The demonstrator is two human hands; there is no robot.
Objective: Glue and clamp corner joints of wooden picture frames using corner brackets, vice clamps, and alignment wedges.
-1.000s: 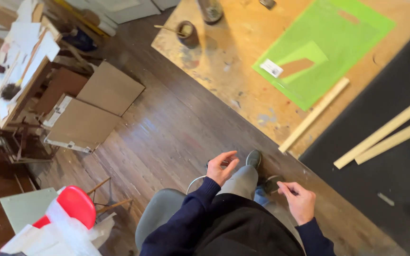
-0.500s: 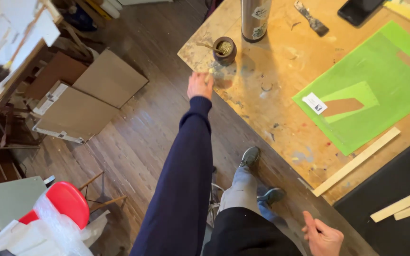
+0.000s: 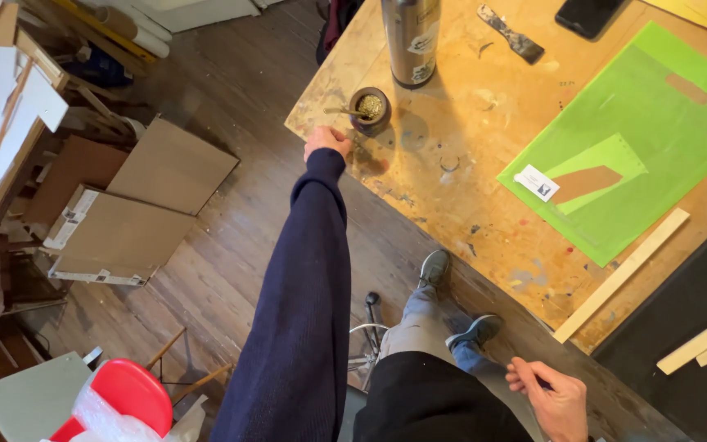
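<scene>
Mate gourd (image 3: 369,109) with its metal straw stands near the corner of the paint-stained wooden worktable (image 3: 468,180), just in front of a tall steel flask (image 3: 411,37) and well apart from the green plastic sheet (image 3: 628,139) that lies further along the top. The left hand (image 3: 326,142) is stretched out at the end of a dark blue sleeve and rests at the table's edge just beside the gourd, knuckles up and fingers curled under; it does not appear to grip anything, though whether a fingertip touches the cup cannot be told from this angle. The right hand (image 3: 551,397) sits low by the lap, loosely curled, with what seems a thin dark object between the fingers, too small to identify. By the look of it, the step in hand is the reach for the cup, with the grasp itself not yet made. Closing on it would call for the fingers to open and wrap the rounded body from the side, keeping clear of the straw and holding the cup upright so its contents stay in.
</scene>
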